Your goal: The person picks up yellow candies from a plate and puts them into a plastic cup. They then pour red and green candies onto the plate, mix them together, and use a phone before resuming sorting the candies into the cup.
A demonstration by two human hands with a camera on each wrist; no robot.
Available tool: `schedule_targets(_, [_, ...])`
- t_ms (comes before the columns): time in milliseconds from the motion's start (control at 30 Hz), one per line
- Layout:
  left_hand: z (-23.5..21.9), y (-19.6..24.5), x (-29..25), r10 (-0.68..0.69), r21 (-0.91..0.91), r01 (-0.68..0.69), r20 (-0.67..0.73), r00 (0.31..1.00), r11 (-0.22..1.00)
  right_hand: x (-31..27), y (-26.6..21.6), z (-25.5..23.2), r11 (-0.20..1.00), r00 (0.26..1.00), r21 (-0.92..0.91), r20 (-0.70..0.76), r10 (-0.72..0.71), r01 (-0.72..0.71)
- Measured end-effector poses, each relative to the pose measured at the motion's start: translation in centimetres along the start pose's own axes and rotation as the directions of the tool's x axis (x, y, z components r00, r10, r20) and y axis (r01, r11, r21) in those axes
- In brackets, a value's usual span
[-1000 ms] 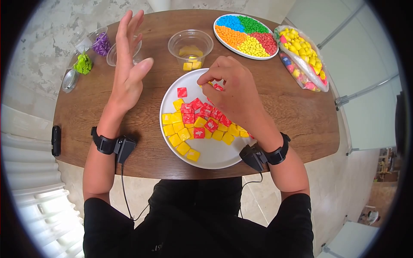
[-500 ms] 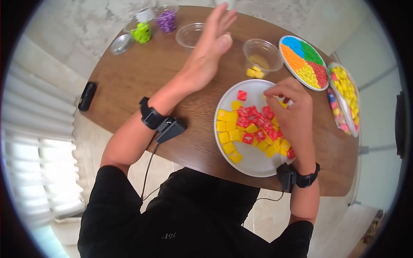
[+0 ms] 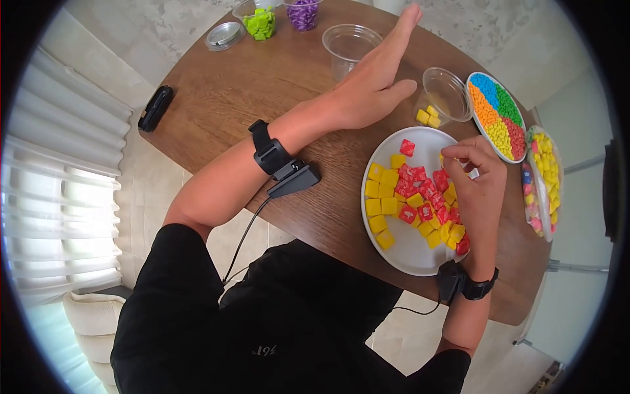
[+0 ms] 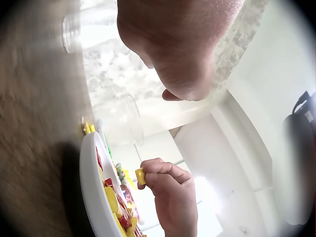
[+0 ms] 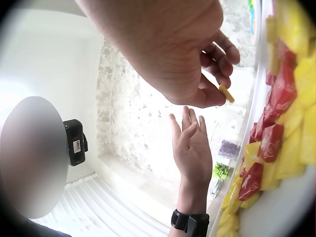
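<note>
In the head view my right hand (image 3: 482,180) is over the right part of a white plate (image 3: 420,259). Its thumb and fingertips pinch a small yellow wrapped candy (image 4: 140,177), which shows above the plate's rim in the left wrist view. Red wrapped candies (image 3: 438,200) lie among yellow ones (image 3: 389,177) on the plate. My left hand (image 3: 371,95) is raised with straight fingers and holds nothing. Its thumb points at a clear plastic cup (image 3: 453,92) with several yellow candies in its bottom.
Another clear cup (image 3: 341,62) stands behind my left forearm. Farther left are cups of purple pieces (image 3: 302,14) and green pieces (image 3: 260,23), plus a round lid (image 3: 224,35). A plate of coloured candies (image 3: 489,108) and a bag of candies (image 3: 546,164) occupy the right side.
The head view has turned, so the table appears shifted right and tilted. My left hand has come nearer the cup of yellow candies. My right hand stays over the plate, fingers pinched.
</note>
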State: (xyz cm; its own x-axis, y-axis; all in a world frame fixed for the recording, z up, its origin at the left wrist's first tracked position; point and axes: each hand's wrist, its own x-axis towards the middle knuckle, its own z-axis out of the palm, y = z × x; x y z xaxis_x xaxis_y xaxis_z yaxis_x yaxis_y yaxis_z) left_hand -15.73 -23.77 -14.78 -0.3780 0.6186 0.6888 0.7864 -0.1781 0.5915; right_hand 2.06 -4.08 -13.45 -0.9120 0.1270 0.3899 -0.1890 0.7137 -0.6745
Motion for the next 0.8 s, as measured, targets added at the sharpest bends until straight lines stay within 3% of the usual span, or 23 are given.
schedule_targets(167, [0.1, -0.1, -0.1, -0.010, -0.087, 0.011, 0.015, 1.000, 0.996, 0.0, 0.1, 0.1, 1.000, 1.000, 0.012, -0.006, 0.000, 0.000])
schedule_targets(233, [0.8, -0.4, -0.5, -0.074, 0.019, 0.076, -0.063, 0.995, 0.997, -0.1, 0.3, -0.1, 1.000, 1.000, 0.009, -0.022, 0.000, 0.000])
schedule_targets(300, [1.4, -0.9, -0.8, -0.112, -0.001, 0.112, -0.032, 0.993, 0.994, 0.0, 0.2, 0.1, 0.999, 0.998, 0.018, -0.040, -0.038, 0.039])
schedule_targets(400, [2.6, -1.7, -1.2, -0.286, -0.101, 0.284, -0.004, 0.958, 0.953, 0.0, 0.4, 0.0, 0.999, 0.996, 0.007, -0.077, -0.050, 0.051])
schedule_targets(533, [3.5, -2.9, -1.1, -0.362, -0.170, 0.364, 0.044, 0.931, 0.916, 0.2, 0.6, 0.0, 0.998, 0.992, 0.039, -0.118, -0.037, 0.042])
schedule_targets(600, [3.8, -3.7, -0.6, -0.471, -0.172, 0.494, 0.163, 0.867, 0.852, 0.2, 0.9, 0.0, 0.997, 0.991, 0.067, -0.129, -0.015, 0.024])
schedule_targets(667, [4.3, -4.1, -0.2, -0.457, -0.169, 0.489, 0.197, 0.867, 0.856, 0.4, 1.1, 0.1, 0.915, 0.983, 0.384, -0.071, 0.168, -0.128])
schedule_targets(700, [4.5, -4.1, 0.1, -0.453, -0.161, 0.491, 0.225, 0.863, 0.856, 0.5, 1.1, -0.2, 0.916, 0.982, 0.381, -0.079, 0.172, -0.129])
schedule_targets(767, [4.7, -4.6, 0.5, -0.445, -0.116, 0.484, 0.256, 0.858, 0.867, 0.8, 0.8, -0.9, 0.684, 0.913, 0.635, 0.086, 0.398, -0.358])
schedule_targets(800, [4.8, -5.0, 0.7, -0.444, -0.069, 0.478, 0.278, 0.852, 0.875, 0.7, 1.0, -1.0, 0.687, 0.912, 0.633, 0.078, 0.402, -0.357])
